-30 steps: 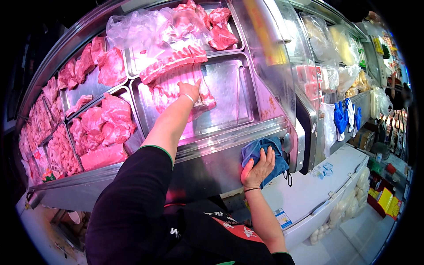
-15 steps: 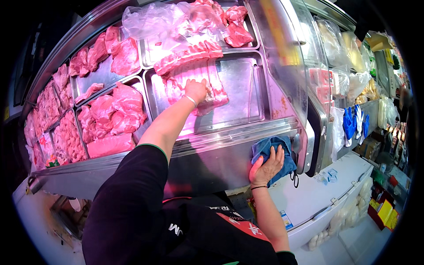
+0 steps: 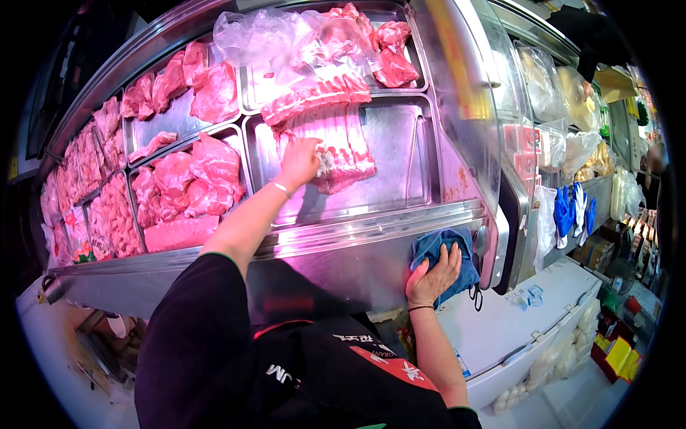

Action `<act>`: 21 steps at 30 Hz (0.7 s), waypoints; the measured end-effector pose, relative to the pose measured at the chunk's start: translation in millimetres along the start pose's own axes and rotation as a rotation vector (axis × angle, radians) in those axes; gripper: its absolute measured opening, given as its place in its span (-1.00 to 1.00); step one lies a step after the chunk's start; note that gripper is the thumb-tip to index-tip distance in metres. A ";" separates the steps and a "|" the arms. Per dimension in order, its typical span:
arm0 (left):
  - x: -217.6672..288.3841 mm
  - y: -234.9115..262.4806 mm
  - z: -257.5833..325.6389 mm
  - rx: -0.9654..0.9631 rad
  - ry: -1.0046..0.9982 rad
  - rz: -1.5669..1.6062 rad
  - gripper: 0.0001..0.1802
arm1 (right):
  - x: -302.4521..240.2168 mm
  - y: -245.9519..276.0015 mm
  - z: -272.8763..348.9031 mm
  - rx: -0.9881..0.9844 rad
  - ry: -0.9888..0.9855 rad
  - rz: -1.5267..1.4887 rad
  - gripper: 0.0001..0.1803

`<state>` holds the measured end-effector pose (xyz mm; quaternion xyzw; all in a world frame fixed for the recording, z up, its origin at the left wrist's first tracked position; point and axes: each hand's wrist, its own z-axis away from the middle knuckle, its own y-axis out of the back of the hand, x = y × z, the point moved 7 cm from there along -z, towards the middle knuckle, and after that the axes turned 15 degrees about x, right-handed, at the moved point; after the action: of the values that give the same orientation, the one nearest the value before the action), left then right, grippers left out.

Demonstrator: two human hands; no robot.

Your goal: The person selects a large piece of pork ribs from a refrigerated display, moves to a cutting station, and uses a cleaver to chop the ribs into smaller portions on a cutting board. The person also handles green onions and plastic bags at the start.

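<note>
My left hand [image 3: 301, 161] is over the left side of a slab of pork ribs [image 3: 346, 146] in a steel tray [image 3: 400, 161]. Its fingers are partly bent and loosely apart, near or touching the meat; exact contact is hard to make out. Above that slab, another rib piece [image 3: 314, 99] lies across the tray's back rim. On the right, my right hand [image 3: 437, 275] presses a folded blue cloth [image 3: 464, 279] against the steel front [image 3: 336, 275] of the display case, palm on the cloth and fingers stretched over it.
Trays of cut meat [image 3: 189, 175] fill the left of the case. A clear plastic bag [image 3: 264, 39] covers meat at the back. A glass side panel [image 3: 464, 86] rises at the right. Beyond stand a white chest freezer [image 3: 529, 314] and hanging blue and white gloves [image 3: 572, 211].
My left hand has drawn back leftward and toward me, from the middle of the rib slab to its left side. My right hand stays on the blue cloth. The view has shifted slightly.
</note>
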<state>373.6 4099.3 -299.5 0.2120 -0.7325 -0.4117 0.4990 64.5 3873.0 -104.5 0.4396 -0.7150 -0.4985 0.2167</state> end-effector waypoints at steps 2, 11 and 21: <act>-9.8 22.8 -21.8 0.190 -0.120 -0.034 -0.48 | 0.1 0.1 -2.1 0.005 0.004 0.002 -0.42; -50.5 -5.0 -141.4 -0.269 -0.082 -0.470 0.13 | -0.7 -4.4 -8.3 -0.002 0.025 0.005 -0.44; -61.8 -31.5 -170.8 -0.395 0.003 -0.416 -0.33 | 15.4 -16.1 -18.6 -0.029 0.006 -0.050 -0.37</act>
<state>550.5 4058.9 -331.7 0.2570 -0.5781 -0.6397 0.4365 77.0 3848.4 -113.4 0.4558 -0.6959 -0.5127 0.2126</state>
